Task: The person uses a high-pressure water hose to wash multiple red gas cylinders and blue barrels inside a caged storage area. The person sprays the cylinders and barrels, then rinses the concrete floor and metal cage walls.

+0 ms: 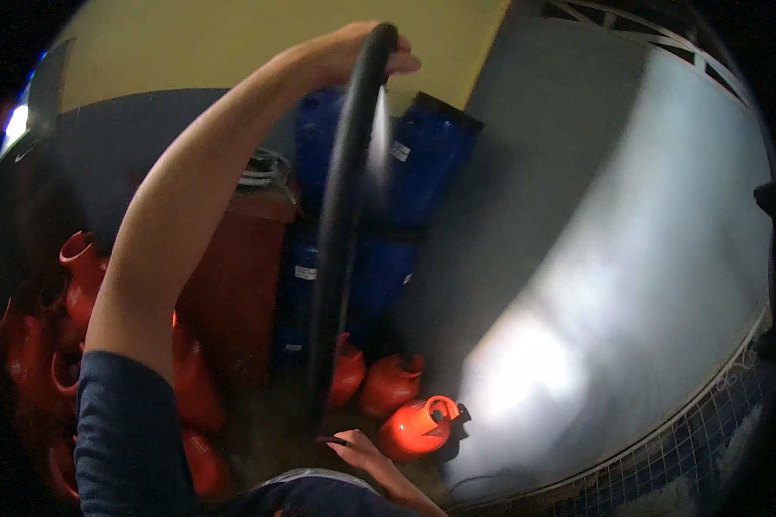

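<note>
My left hand is raised at top centre, its fingers wrapped at the top of a thick black hose or tube that hangs down the middle of the view. A whitish mist streams downward just below that hand; its outlet is hidden. Low at centre, my right hand grips a thin dark line near the tube's lower part; how they connect is unclear. Just right of it a bright red gas cylinder stands on the floor, with two darker red cylinders behind it.
Several red cylinders crowd the left. A red bin with coiled grey hose on top and stacked blue drums are against the yellow-and-grey wall. A pale lit wall or panel fills the right, with metal mesh at lower right.
</note>
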Demonstrator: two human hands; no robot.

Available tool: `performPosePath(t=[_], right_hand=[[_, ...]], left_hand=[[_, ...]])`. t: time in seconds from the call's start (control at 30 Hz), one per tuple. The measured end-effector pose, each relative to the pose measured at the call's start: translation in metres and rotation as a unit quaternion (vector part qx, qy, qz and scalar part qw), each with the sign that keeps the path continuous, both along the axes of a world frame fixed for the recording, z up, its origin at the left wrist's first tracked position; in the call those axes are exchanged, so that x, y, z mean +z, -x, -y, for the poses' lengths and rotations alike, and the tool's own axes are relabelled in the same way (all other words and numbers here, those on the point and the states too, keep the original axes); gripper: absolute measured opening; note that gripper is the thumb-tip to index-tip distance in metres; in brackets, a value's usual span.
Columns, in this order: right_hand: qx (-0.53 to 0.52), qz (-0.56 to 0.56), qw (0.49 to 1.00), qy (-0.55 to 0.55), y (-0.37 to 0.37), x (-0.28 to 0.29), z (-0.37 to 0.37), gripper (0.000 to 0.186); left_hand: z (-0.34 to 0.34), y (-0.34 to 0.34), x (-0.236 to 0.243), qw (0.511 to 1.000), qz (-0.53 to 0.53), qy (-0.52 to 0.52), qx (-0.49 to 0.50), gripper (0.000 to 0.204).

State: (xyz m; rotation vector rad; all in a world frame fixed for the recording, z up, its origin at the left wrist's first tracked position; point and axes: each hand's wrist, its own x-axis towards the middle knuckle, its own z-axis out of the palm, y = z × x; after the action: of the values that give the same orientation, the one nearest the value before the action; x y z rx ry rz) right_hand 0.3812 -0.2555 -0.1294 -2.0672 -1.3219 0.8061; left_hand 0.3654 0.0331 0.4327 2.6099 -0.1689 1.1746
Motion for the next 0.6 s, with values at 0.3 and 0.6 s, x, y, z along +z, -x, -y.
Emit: performPosePath(t=[0.3, 0.6], right_hand=[[-0.033, 0.038, 0.999, -0.006, 0.025, 0.019, -0.002, 0.032], [0.017, -0.011, 1.000, 0.011, 0.034, 0.025, -0.005, 0.035]], left_hand=[[-0.068, 0.071, 0.035, 0.991, 0.073, 0.063, 0.093, 0.040], [-0.051, 0.083, -0.015, 0.979, -0.059, 0.150, 0.122, 0.030]])
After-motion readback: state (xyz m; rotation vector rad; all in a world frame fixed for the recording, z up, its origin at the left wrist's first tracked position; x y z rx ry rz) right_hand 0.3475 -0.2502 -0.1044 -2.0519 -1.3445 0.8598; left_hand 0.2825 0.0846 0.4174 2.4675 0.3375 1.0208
